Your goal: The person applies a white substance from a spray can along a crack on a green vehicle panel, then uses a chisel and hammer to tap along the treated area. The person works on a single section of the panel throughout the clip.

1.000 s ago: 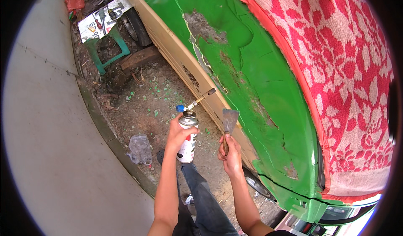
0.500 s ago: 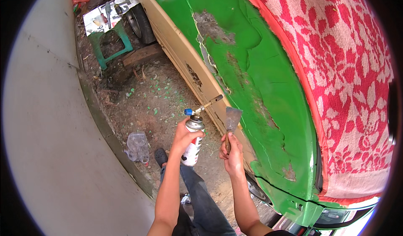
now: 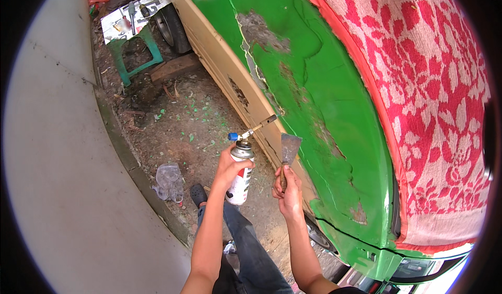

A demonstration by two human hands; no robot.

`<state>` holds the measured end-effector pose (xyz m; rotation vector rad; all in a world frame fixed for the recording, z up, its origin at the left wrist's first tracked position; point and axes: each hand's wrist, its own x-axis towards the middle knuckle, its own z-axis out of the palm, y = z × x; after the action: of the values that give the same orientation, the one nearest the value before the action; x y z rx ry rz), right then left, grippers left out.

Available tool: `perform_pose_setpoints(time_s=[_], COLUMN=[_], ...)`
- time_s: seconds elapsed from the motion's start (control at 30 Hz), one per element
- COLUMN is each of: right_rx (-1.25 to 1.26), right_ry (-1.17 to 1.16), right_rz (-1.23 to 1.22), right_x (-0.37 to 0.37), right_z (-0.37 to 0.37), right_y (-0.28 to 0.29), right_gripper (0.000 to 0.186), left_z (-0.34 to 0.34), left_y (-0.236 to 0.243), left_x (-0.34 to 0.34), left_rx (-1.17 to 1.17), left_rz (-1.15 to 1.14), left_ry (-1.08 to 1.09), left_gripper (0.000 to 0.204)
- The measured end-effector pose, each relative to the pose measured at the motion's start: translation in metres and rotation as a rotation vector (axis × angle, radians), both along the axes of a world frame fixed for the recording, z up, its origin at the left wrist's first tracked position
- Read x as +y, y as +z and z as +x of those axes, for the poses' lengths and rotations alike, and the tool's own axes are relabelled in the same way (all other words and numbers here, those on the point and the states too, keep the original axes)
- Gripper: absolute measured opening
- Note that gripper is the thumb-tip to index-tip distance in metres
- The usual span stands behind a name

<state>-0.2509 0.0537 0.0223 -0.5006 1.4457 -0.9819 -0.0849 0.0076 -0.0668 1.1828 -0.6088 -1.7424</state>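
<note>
My left hand (image 3: 230,167) is wrapped round a gas torch (image 3: 242,181), a white canister with a blue knob and a brass nozzle. The nozzle points up and right, toward the car's side; I cannot make out a flame. In my right hand (image 3: 289,189) is a putty knife (image 3: 291,148) by its handle, its worn metal blade upward. The blade appears in front of the car's lower edge; whether it touches is unclear. The green car body (image 3: 345,105) has peeling paint, with rough grey patches and a pale cracked line. Below it runs a tan sill (image 3: 225,48) with dark damaged spots.
A red and pink patterned cloth (image 3: 418,85) covers the car's upper part. At the far left, a green stool (image 3: 125,66) carries a white board with tools beside a wheel (image 3: 172,30). A pale wall (image 3: 63,153) bounds the left; a clear plastic bag (image 3: 169,181) and paint flakes lie on the ground.
The view has shifted slightly. Both hands keep their grip on the torch and the putty knife, in nearly the same places.
</note>
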Motion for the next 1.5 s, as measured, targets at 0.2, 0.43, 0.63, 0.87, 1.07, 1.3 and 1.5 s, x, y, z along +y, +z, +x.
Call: perform_pose_setpoints(time_s=[0.2, 0.43, 0.63, 0.87, 1.07, 1.3, 1.5], right_rx=[-0.008, -0.019, -0.02, -0.022, -0.041, -0.048, -0.04], right_ry=[-0.017, -0.021, -0.022, -0.027, -0.026, -0.024, -0.021], right_rz=[0.004, 0.015, 0.011, 0.005, 0.006, 0.004, 0.01], right_x=[0.003, 0.004, 0.003, 0.004, 0.004, 0.004, 0.005], right_z=[-0.005, -0.007, -0.007, -0.007, -0.005, 0.0, 0.002], right_y=[-0.003, -0.003, -0.003, -0.005, -0.005, -0.005, -0.003], right_gripper=[0.033, 0.033, 0.033, 0.033, 0.031, 0.03, 0.031], left_z=[-0.002, -0.001, -0.001, 0.001, 0.003, 0.007, 0.013], left_y=[0.004, 0.006, 0.006, 0.009, 0.006, 0.004, 0.008], left_x=[-0.004, -0.006, -0.009, -0.012, -0.014, -0.017, -0.022], left_rx=[0.029, 0.025, 0.014, 0.028, -0.032, 0.003, -0.024], left_rz=[-0.023, -0.015, -0.024, -0.007, -0.041, -0.033, -0.026], left_ry=[-0.002, -0.006, -0.004, -0.002, -0.031, -0.008, -0.012], left_gripper=[0.04, 0.041, 0.043, 0.042, 0.041, 0.041, 0.042])
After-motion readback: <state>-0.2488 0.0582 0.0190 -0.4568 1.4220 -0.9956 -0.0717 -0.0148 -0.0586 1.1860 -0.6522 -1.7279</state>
